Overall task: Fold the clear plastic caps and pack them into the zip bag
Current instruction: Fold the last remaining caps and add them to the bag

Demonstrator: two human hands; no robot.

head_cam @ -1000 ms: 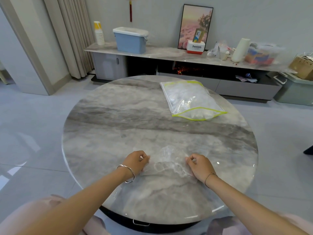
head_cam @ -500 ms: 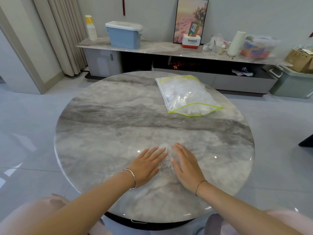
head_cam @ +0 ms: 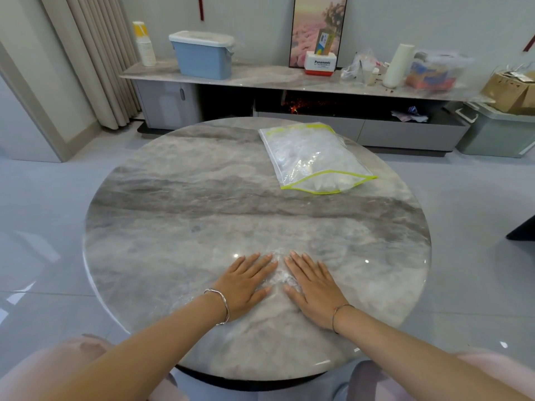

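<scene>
- Flat and side by side, the left hand (head_cam: 246,285) and the right hand (head_cam: 314,286) pressed down with straight fingers, gripping nothing, at about 6 o'clock on the marble surface (head_cam: 173,227).
- Under and between them lay a clear plastic cap (head_cam: 279,277). Only a crinkled pale strip of it showed in the gap between the two hands.
- How many folds the cap already had could not be told, because the film was nearly invisible against the stone.
- The zip bag (head_cam: 312,157) sat well apart at about 1 o'clock, its yellow-green mouth gaping toward the person, with crumpled clear film already inside.
- Judged from this, the step in hand was flattening the cap and pressing the air out, part of the folding.
- The next move probably called for pinching one edge and doubling it over while the other hand held the slippery film still.
- After that, a long reach to the bag would be needed, with one hand holding its mouth wide.
</scene>
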